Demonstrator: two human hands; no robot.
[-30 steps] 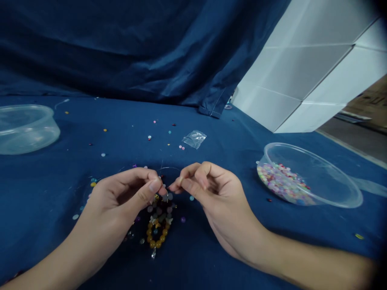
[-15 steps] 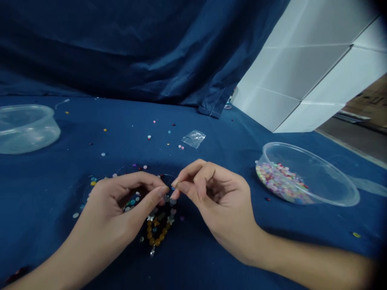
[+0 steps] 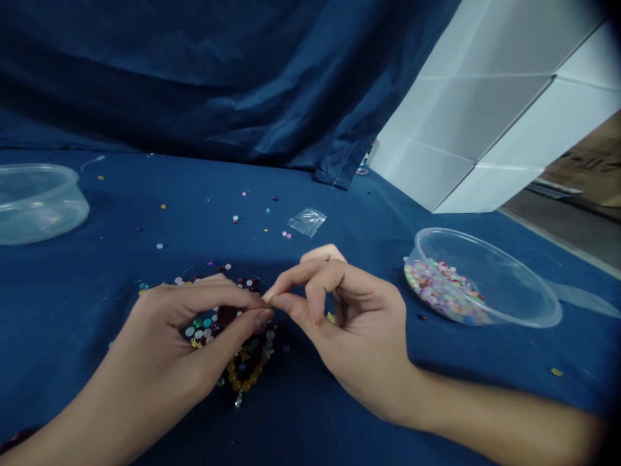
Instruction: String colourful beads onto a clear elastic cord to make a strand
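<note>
Zero gap now between left hand (image 3: 179, 362) and right hand (image 3: 359, 330), unlike a second ago: touching at the fingertips, both pinching, cannot tell on what. Below, partly hidden, beaded strand (image 3: 253, 378): amber beads (image 3: 246, 386), orange star (image 3: 244, 355), clear drop (image 3: 238, 399). Blue cloth (image 3: 272, 424) underneath, strewn with loose beads (image 3: 287, 235); white boxes (image 3: 427, 136) beyond, right.

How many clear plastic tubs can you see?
2: the left tub, cut off by the picture's edge, and the right tub, holding beads, to the right hand's right.

a beaded strand (image 3: 246, 386) loops, its amber end bearing a clear pendant (image 3: 238, 400).
</note>
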